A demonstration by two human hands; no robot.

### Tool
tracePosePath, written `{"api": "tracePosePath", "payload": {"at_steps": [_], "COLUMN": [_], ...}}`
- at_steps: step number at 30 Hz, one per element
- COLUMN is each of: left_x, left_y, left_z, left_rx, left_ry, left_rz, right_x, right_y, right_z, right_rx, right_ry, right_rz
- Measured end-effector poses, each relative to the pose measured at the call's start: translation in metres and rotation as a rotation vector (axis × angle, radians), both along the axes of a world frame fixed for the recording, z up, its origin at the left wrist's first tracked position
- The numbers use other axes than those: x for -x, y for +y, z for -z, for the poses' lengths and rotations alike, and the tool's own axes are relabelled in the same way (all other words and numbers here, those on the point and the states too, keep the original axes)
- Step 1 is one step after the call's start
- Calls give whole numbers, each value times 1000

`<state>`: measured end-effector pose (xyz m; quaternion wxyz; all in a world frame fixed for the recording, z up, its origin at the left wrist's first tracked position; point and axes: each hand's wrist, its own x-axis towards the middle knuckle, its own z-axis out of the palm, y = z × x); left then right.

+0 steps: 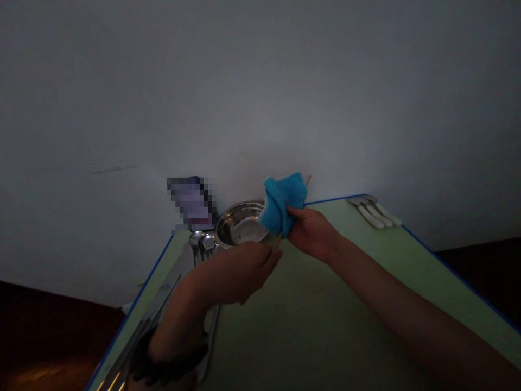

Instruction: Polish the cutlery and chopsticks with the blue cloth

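A thin wooden chopstick (278,242) slants upward, its lower end pinched in my left hand (248,271). Its tip sticks out past the top of a folded blue cloth (284,202). My right hand (311,233) grips that cloth around the middle of the chopstick, thumb on top. Just behind my left hand sits a shiny metal bowl (228,225), partly covered by the cloth and the hand. My left forearm hides part of the cutlery beneath it.
Metal spoons (197,239) and long flat cutlery (152,309) lie along the left side of the green table (309,315). Several white-handled forks (374,212) rest at the far right corner. A blurred-out phone (191,201) leans against the wall (260,98).
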<state>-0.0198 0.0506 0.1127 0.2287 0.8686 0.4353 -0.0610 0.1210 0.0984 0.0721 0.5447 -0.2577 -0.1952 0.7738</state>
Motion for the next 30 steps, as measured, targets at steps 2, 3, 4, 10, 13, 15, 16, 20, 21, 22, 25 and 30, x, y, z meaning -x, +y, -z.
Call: {"api": "tracePosePath", "payload": {"at_steps": [2,3,4,10,13,15,16,20,21,22,25,30], "left_x": [2,3,4,9,19,26,30,43,46,48,52,49], "left_y": [-4,-8,-11,-12,4,13,17,22,22,22,22,18], "left_z": [-5,-9,-13,-28,-26,-25,-25,-29,-30,-31,-31,-28], "left_rx": [-58,-65,-76,8,-137,-238,-289,-453,-475,-482,-401,-72], "left_ry": [57,75,79,-29,-103,-120,-131,-208,-226,-240,-260,-243], "left_rz": [51,50,61,-83,-160,-257,-306,-430,-445,-452,-421,-240], "right_x": [-2,-6,-11,-51,-52,-48,-46,-47,-49,-51,-57,-61], "right_y": [4,7,11,28,29,29,28,26,26,26,26,28], "right_z": [0,-1,-1,-5,-7,-6,-4,-1,-1,-2,-5,-10], "right_rx": [49,68,92,-10,-39,-11,11,23,-9,-48,-130,-138], "right_ry": [39,42,29,81,98,66,39,-98,-128,-151,-180,-170], "right_rz": [82,131,179,383,407,383,361,270,266,267,299,389]}}
